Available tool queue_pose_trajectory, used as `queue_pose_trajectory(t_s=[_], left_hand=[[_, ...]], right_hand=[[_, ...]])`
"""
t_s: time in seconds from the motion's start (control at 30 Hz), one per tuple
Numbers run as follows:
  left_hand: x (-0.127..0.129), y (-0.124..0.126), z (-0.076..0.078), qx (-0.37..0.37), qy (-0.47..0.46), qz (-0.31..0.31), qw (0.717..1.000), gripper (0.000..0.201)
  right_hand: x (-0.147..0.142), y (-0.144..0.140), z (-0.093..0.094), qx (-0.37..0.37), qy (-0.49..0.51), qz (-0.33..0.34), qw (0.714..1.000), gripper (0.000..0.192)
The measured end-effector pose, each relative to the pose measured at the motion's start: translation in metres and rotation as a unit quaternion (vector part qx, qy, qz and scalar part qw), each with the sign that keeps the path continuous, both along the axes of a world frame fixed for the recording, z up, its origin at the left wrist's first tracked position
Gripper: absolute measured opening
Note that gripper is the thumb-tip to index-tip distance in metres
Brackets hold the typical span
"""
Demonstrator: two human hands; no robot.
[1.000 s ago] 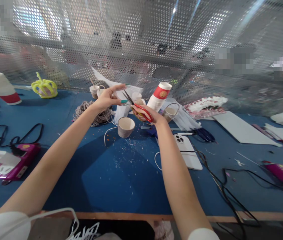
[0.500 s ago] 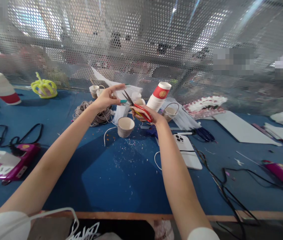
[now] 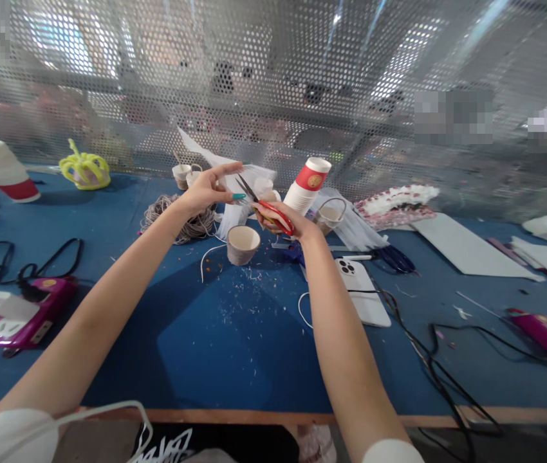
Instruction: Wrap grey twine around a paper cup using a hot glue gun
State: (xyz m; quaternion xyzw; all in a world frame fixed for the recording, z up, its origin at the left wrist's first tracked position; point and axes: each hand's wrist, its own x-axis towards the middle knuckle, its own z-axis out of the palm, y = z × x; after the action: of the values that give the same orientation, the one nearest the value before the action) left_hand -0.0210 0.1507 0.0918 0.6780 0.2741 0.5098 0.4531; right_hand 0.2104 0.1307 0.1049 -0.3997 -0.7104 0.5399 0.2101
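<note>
Right hand [image 3: 280, 218]: closing around the red handles of the scissors [image 3: 264, 206]; gripping them above the table [image 3: 235, 334]; blades standing apart and pointing up-left toward the left hand.
Left hand [image 3: 206, 188]: pinching a small teal piece [image 3: 239, 195] between thumb and finger; remaining fingers spreading out; the piece is sitting just beside the open blades (touching or not cannot be told).
Scissors: hanging in the air between the two hands, over the cup [image 3: 243, 244].
Cup: standing upright on the table, mouth open, directly below the hands; white and pink scraps are lying around its base.
Cup stack [image 3: 308, 185]: leaning just behind the right hand; red band showing near its top.
Twine [image 3: 177, 218]: lying coiled under the left wrist.
Phone [image 3: 363, 292]: lying face down, right of the right forearm; a cable is running across it.
Glue gun [image 3: 27, 318]: lying at the left edge, well apart from the hands.
Crown [image 3: 85, 170]: sitting far left, near the mesh screen [image 3: 273, 77].
</note>
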Motion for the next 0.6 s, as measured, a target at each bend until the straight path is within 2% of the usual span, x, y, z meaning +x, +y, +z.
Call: queue_pose_trajectory(t_s=[0.2, 0.4, 0.6], left_hand=[[-0.0018, 0.0012, -0.0012, 0.028, 0.027, 0.005, 0.999, 0.086], [-0.0026, 0.0011, -0.0010, 0.026, 0.018, -0.007, 0.999, 0.085], [-0.0027, 0.0003, 0.0006, 0.017, 0.018, -0.016, 1.000, 0.085]], right_hand=[[0.0020, -0.0021, 0.0011, -0.002, 0.021, 0.017, 1.000, 0.048], [0.0027, -0.0047, 0.0016, -0.014, 0.025, 0.016, 0.999, 0.041], [0.0013, -0.0028, 0.0009, 0.006, 0.006, 0.013, 1.000, 0.043]])
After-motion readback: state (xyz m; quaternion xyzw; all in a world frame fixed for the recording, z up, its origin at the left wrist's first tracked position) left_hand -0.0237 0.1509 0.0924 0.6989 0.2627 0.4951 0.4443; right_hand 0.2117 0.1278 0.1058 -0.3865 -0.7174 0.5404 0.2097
